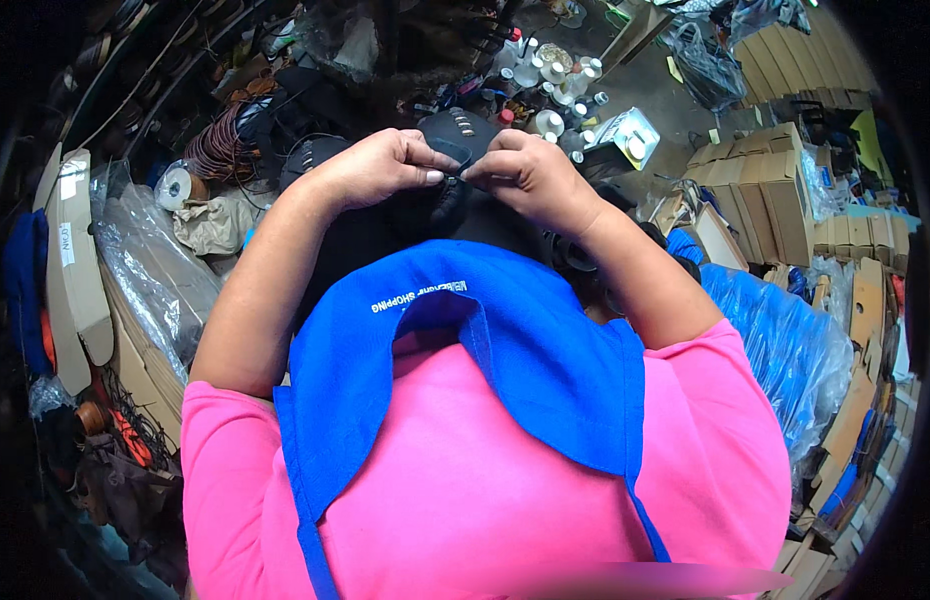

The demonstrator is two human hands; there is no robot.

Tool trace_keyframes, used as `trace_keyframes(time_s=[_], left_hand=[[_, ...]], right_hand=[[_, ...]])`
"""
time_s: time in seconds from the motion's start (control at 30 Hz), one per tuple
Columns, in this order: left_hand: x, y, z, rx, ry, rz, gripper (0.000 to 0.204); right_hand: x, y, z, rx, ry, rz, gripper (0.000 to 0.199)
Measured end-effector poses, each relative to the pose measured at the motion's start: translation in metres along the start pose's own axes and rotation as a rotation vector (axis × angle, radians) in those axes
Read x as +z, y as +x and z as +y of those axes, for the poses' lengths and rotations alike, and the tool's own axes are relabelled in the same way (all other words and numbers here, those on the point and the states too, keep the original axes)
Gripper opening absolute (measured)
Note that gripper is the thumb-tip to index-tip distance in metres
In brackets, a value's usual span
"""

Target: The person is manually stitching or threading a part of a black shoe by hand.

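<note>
Both my hands meet in front of the blue apron, over a black item that looks like a shoe (447, 128) with a row of pale stitches on its rounded end. The fingers of my left hand (385, 168) are closed in a pinch on a dark edge of it. My right hand (537, 180) pinches the same edge just to the right, with fingertips close to the left ones. Below the hands, its dark lower part merges with dark clothing. A similar black piece with pale stitches (307, 156) lies left of my left wrist.
Ahead to the right stand several bottles (550, 75) and a square tin (625, 140). Cardboard boxes (750, 190) and blue plastic-wrapped goods (770, 335) are at the right. On the left lie a thread spool (178, 188), coiled brown cord (223, 140) and clear plastic sheeting (145, 265).
</note>
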State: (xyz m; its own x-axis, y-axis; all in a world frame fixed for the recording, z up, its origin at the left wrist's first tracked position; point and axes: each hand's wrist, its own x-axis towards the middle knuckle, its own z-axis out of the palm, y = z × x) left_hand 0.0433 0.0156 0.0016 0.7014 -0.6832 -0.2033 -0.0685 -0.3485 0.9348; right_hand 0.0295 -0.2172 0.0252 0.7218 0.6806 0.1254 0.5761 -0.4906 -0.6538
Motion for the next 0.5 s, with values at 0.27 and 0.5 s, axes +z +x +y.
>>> trace_keyframes(time_s=[0.27,0.5], left_hand=[[0.002,0.011,-0.001,0.031,0.151,0.033,0.027],[0.010,0.007,-0.005,0.098,0.389,0.428,0.029]], right_hand=[[-0.012,0.023,-0.020,0.055,-0.364,-0.316,0.015],[-0.011,0.026,0.001,0.188,-0.014,-0.389,0.019]])
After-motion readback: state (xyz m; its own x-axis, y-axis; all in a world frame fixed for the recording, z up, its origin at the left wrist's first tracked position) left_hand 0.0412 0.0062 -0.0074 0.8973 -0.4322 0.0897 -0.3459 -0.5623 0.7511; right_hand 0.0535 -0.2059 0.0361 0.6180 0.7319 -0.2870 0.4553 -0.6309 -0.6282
